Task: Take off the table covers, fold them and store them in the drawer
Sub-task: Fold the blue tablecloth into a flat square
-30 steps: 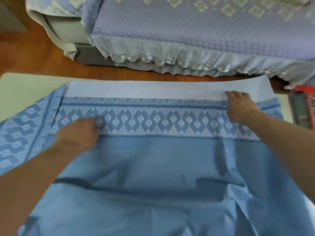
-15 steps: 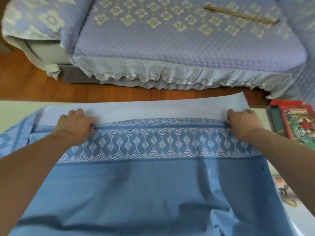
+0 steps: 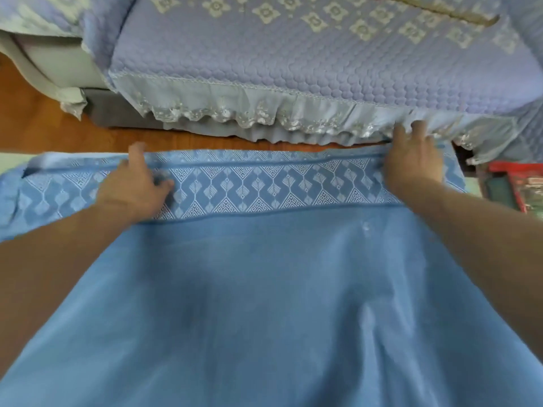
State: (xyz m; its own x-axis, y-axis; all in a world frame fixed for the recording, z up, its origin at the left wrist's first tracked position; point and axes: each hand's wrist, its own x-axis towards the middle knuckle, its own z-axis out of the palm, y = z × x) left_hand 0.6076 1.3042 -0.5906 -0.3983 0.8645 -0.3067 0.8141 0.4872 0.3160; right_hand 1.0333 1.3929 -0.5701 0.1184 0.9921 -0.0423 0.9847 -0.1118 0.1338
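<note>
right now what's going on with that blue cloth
A person is folding a blue table cover laid flat in front of a sofa. Both hands are at its far patterned border: the left hand rests on the pattern, fingers partly curled, and the right hand presses flat near the far edge. The fold looks aligned but unfinished; nothing is stored yet.

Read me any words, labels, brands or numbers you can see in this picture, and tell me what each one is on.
No text can be read.
Red package at the right edge: it bears printing, too blurred and cut off to read.
Blue table cover: woven diamond and key patterns only, no words.
Quilted sofa cover: flower motifs only, no words.
</note>
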